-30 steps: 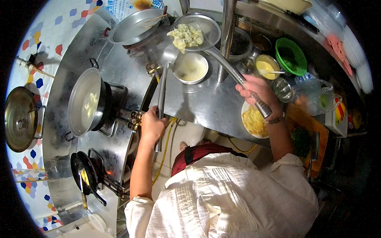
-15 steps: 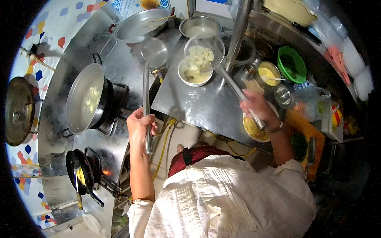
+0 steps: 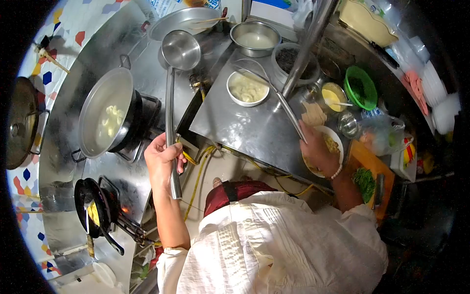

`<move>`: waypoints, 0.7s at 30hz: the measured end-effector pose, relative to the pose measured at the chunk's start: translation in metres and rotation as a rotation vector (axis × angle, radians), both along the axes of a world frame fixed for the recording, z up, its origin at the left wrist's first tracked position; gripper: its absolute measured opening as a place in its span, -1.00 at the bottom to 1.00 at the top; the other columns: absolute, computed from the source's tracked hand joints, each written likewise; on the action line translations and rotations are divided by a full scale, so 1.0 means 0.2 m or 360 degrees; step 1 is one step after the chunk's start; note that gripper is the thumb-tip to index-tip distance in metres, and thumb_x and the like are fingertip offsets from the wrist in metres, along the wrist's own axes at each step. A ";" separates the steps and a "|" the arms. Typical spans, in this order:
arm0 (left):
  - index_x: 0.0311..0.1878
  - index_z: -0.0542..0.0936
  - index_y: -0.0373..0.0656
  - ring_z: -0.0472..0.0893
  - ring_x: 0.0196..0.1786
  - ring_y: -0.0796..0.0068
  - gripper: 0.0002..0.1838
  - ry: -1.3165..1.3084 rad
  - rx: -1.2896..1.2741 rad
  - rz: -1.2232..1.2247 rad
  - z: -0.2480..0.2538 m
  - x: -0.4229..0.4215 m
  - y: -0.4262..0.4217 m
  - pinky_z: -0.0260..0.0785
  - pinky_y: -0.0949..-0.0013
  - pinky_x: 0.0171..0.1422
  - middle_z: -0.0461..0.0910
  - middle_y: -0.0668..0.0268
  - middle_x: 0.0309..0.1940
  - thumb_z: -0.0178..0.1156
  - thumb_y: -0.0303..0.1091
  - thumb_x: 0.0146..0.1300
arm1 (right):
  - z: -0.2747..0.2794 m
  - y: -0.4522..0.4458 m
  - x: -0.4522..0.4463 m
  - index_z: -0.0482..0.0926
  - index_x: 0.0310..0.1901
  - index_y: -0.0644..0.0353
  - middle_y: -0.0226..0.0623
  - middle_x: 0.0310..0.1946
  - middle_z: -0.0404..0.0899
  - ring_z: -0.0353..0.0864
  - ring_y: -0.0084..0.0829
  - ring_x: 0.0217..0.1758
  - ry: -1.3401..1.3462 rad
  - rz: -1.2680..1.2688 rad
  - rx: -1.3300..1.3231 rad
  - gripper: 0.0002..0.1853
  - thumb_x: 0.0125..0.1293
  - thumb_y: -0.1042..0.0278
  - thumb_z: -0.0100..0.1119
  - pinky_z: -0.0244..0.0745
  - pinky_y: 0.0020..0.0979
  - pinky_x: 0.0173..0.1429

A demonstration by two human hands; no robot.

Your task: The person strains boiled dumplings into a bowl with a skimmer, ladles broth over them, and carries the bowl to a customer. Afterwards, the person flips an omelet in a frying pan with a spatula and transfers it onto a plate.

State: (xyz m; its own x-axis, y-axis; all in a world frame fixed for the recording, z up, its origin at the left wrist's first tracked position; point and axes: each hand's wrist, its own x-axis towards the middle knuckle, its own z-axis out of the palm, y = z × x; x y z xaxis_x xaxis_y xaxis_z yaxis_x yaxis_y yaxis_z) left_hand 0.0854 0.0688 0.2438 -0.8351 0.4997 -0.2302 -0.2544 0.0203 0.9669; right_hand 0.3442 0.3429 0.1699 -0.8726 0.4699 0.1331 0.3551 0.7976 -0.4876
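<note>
My left hand (image 3: 162,156) is closed round the handle of a steel ladle (image 3: 170,105), whose bowl hangs over the steel stove top. In my right hand (image 3: 319,151) is the long handle of a skimmer (image 3: 290,110). The skimmer's head is tipped nearly edge-on above a white bowl (image 3: 247,103). Pale dumplings (image 3: 248,89) lie in that bowl, partly covered by the skimmer. To the left, a large pan (image 3: 90,125) on a burner holds water and more dumplings (image 3: 113,117). Beside my right hand is a white plate of yellowish food (image 3: 333,145), partly hidden by it.
A black frying pan (image 3: 100,206) sits over a flame at lower left. A metal post (image 3: 303,59) rises behind the white bowl. Around it are a steel basin (image 3: 255,48), a green basket (image 3: 361,100) and a cutting board (image 3: 387,176) with chopped greens.
The dumplings have gone from the skimmer into the white bowl, and the skimmer's head has tipped up. The ladle's head has moved farther away and slightly left.
</note>
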 end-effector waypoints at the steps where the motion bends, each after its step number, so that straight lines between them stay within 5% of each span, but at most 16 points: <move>1: -0.25 0.46 -0.46 0.40 -0.80 0.55 -0.77 -0.0010 0.0019 0.0027 0.01 0.00 -0.01 0.19 0.59 -0.78 0.43 0.26 -0.72 0.07 -0.60 -0.05 | 0.01 -0.03 0.00 0.16 0.21 0.41 0.27 -0.03 0.36 0.42 0.07 -0.01 -0.0181 -0.0130 0.0019 -0.46 0.15 0.55 -0.06 0.39 -0.14 -0.01; 4: -0.26 0.47 -0.43 0.42 -0.79 0.56 -0.78 -0.0132 0.0239 -0.0023 0.02 -0.02 -0.08 0.21 0.59 -0.79 0.44 0.28 -0.72 0.07 -0.59 -0.05 | -0.06 -0.04 0.01 0.17 0.23 0.36 0.08 -0.05 0.44 0.42 -0.02 0.04 0.0098 -0.0159 0.0241 -0.45 0.15 0.60 -0.05 0.30 -0.26 0.15; 6: -0.19 0.49 -0.39 0.45 -0.76 0.56 -0.71 -0.0173 0.0243 -0.0127 0.00 -0.07 -0.14 0.21 0.63 -0.79 0.46 0.29 -0.71 0.09 -0.52 -0.04 | -0.11 0.03 0.00 0.16 0.25 0.33 -0.13 -0.20 0.49 0.52 -0.30 -0.21 0.0319 -0.0082 -0.0075 -0.47 0.21 0.57 -0.06 0.47 -0.37 -0.13; 8: -0.06 0.40 -0.51 0.31 -0.84 0.65 -0.62 -0.0538 0.0837 -0.0150 -0.08 -0.10 -0.16 0.20 0.65 -0.76 0.37 0.38 -0.74 0.07 -0.53 0.02 | 0.17 -0.08 -0.10 0.17 0.25 0.30 -0.34 -0.35 0.45 0.42 -0.62 -0.48 -0.0054 -0.0551 -0.1063 -0.49 0.24 0.56 -0.07 0.40 -0.59 -0.51; 12: 0.00 0.35 -0.56 0.24 -0.87 0.65 -0.59 -0.0671 0.1238 -0.0107 -0.03 -0.14 -0.30 0.22 0.57 -0.74 0.34 0.36 -0.76 0.05 -0.54 0.05 | 0.33 -0.16 -0.29 0.16 0.25 0.30 -0.34 -0.41 0.41 0.29 -0.74 -0.60 0.0632 -0.0331 -0.1787 -0.47 0.23 0.51 -0.01 0.22 -0.75 -0.70; 15: 0.02 0.35 -0.53 0.24 -0.88 0.61 -0.57 -0.0376 0.1212 0.0046 0.01 -0.24 -0.43 0.32 0.52 -0.64 0.37 0.29 -0.74 0.05 -0.55 0.04 | 0.46 -0.24 -0.53 0.11 0.28 0.33 -0.32 -0.36 0.41 0.29 -0.73 -0.56 0.0654 0.0096 -0.2038 -0.43 0.22 0.49 -0.02 0.19 -0.79 -0.70; 18: -0.03 0.41 -0.49 0.31 -0.85 0.60 -0.59 0.0127 0.0629 0.0491 0.11 -0.33 -0.59 0.28 0.56 -0.69 0.43 0.26 -0.72 0.08 -0.55 -0.01 | 0.58 -0.40 -0.88 0.11 0.27 0.35 -0.33 -0.39 0.41 0.30 -0.73 -0.55 0.0468 0.0324 -0.1861 -0.42 0.21 0.51 -0.01 0.22 -0.75 -0.68; 21: -0.05 0.42 -0.49 0.32 -0.84 0.61 -0.60 0.0189 0.0339 0.0764 0.14 -0.40 -0.76 0.23 0.62 -0.72 0.43 0.29 -0.73 0.06 -0.54 -0.03 | 0.59 -0.52 -1.28 0.17 0.26 0.33 -0.39 -0.52 0.38 0.30 -0.70 -0.64 0.0254 0.0592 -0.1710 -0.43 0.20 0.50 0.04 0.22 -0.67 -0.67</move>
State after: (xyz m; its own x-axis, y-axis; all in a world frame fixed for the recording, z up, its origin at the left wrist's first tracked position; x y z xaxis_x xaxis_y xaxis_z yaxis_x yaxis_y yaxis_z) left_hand 0.0051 -0.0841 0.2720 -0.9952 0.0805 -0.0556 -0.0755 -0.2712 0.9595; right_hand 0.0878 0.2379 0.2871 -0.9905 0.1243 -0.0589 0.0575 -0.0152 -0.9982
